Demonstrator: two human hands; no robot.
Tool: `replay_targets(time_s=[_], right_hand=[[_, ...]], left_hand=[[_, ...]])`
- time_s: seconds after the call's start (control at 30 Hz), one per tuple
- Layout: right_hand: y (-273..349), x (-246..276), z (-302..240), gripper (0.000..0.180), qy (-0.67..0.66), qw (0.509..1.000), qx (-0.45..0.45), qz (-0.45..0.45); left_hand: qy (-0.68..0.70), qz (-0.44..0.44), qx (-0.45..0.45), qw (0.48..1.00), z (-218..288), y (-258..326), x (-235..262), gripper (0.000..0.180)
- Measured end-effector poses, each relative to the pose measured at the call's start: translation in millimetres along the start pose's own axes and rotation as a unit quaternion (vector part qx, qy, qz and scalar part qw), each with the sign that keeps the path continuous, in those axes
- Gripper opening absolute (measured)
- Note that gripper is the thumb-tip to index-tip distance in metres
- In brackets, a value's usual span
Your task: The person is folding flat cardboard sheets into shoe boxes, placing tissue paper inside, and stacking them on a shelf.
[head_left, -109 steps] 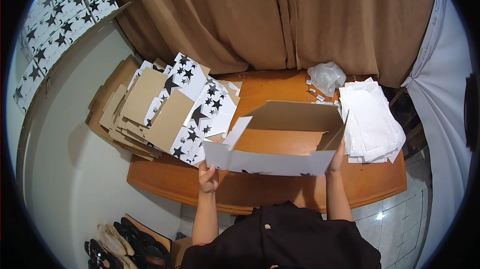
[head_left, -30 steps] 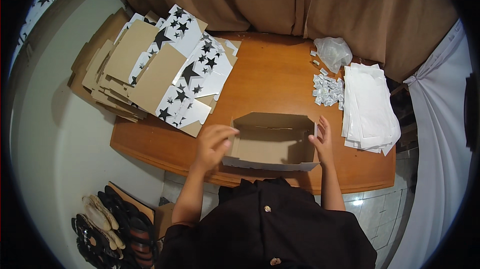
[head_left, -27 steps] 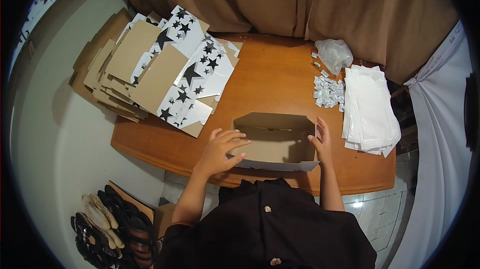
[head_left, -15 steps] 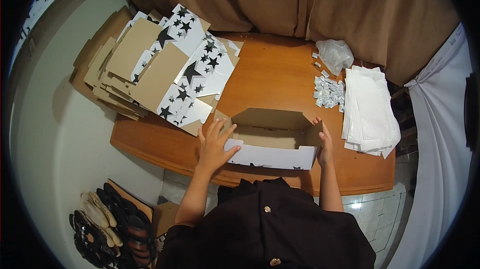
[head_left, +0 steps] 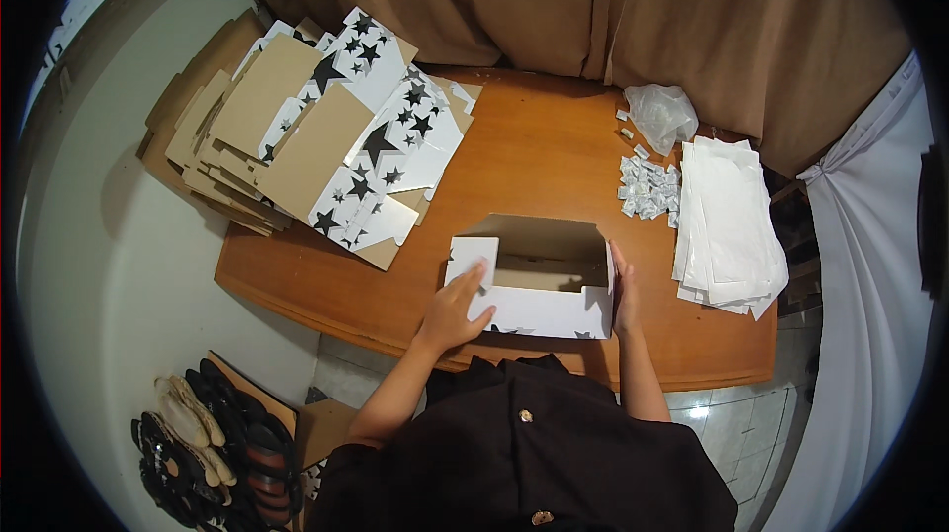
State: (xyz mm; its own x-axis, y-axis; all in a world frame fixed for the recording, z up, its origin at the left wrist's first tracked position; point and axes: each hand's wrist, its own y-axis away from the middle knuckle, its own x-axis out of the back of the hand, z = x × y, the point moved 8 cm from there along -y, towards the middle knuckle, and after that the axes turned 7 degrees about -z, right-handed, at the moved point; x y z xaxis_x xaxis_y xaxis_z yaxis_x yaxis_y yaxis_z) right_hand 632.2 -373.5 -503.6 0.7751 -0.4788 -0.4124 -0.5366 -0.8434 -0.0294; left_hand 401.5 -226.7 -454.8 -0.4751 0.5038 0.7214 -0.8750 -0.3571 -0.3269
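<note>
— From over here, what has the person got at the near edge of the table (head_left: 534,151)?

— A cardboard box (head_left: 549,314), part-folded, white outside and brown inside. It sits squarely in front of the body, probably because both arms reach its sides evenly there.

— And the left hand (head_left: 455,316)?

— Fingers lie across the white end flap (head_left: 473,253), which is turned inward over the box's left end, with the thumb towards the front wall. I'd say it's pressing rather than gripping; a flap like that would likely spring up if let go.

— The right hand (head_left: 625,297) looks flatter.

— It is: fingers upright along the box's right end, well apart from the other hand, not wrapped around anything. I take it as a brace, so the box doesn't slide away from the push.

— Why so much on both sides?

— The star-printed flat cardboard blanks (head_left: 381,141) lean in a heap on the left, and the stack of white paper sheets (head_left: 727,225) lies on the right. Just beside the sheets are small white packets (head_left: 649,186), with a clear plastic bag (head_left: 660,115) behind. Perhaps that leaves the middle for handling, with each supply within reach.
</note>
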Motion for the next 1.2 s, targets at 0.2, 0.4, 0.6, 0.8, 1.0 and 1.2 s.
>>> replay_targets(time_s=[0.2,0.4,0.6,0.8,1.0,1.2], right_hand=[[3.7,-0.5,-5.5,0.063,0.180,0.982,0.039,0.027],[5.6,4.4,-2.1,0.071,0.211,0.975,0.051,0.035],[8.4,-5.4,-10.5,0.080,0.407,0.909,0.033,0.080],[1.8,-7.7,-11.3,0.087,0.497,0.863,0.033,0.079],[-0.2,-15.5,-14.9,0.077,0.473,0.875,0.078,0.063],[0.7,8.0,-1.3,0.042,0.428,0.895,0.100,0.071]], left_hand=[[-0.178,-0.168,0.005,0.970,7.2,-8.7,-22.1,0.064],[-0.196,-0.207,0.037,0.958,-2.5,-7.5,-32.9,0.065],[-0.134,-0.117,0.032,0.984,-0.2,-3.7,-13.9,0.063],[-0.043,0.006,0.111,0.993,-12.7,-4.3,4.3,0.065],[-0.042,0.027,0.117,0.992,-20.4,-0.7,-0.3,0.070],[-0.037,0.104,0.121,0.987,-26.0,3.5,9.2,0.075]])
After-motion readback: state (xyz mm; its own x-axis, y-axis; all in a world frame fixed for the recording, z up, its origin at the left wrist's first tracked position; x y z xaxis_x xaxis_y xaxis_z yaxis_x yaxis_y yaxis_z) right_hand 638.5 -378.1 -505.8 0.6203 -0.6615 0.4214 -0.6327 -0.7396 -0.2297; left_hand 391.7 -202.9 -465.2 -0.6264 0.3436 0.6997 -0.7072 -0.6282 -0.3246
